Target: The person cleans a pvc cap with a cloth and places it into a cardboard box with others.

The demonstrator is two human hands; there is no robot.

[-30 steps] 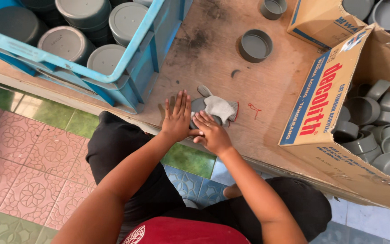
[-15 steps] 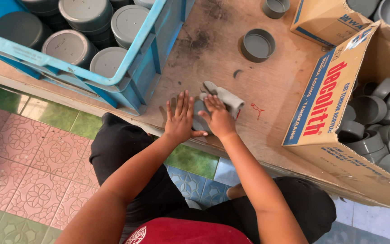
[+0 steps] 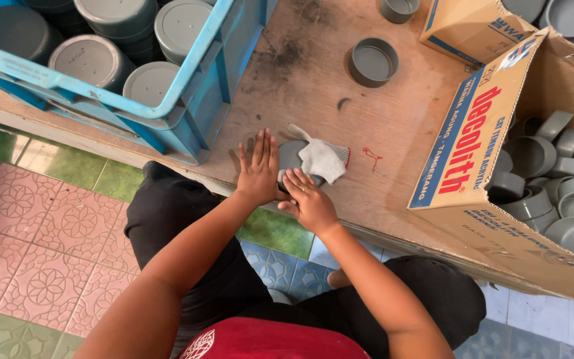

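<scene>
We look down at our two hands on a brown wooden table [image 3: 313,80]. Our left hand [image 3: 258,171] lies flat with the fingers straight and close together. It rests on the table and touches the left side of a round grey cap [image 3: 291,159]. Our right hand [image 3: 308,199] is open too, with the fingers a little spread. Its fingertips [image 3: 293,178] press on the near edge of the cap. Neither hand grips or pinches anything.

The grey cap lies near the front edge of the table, between our two hands. A grey work glove [image 3: 322,159] with a red trim is draped over the right side of the cap, so we only see part of it.

To the left stands a blue plastic crate [image 3: 194,100]. It is full of stacked grey caps [image 3: 88,60] with the flat side up. To the right sits a big cardboard box [image 3: 466,166], open at the top, with many more grey caps [image 3: 539,193] piled loosely inside. Farther back on the table lies one grey cap with its hollow side up [image 3: 373,62], well apart from our hands. A smaller one [image 3: 398,8] sits at the top edge, beside a second cardboard box [image 3: 466,26].

Below the table we see dark trousers [image 3: 181,226] and a tiled floor [image 3: 34,226] in pink and green.
</scene>
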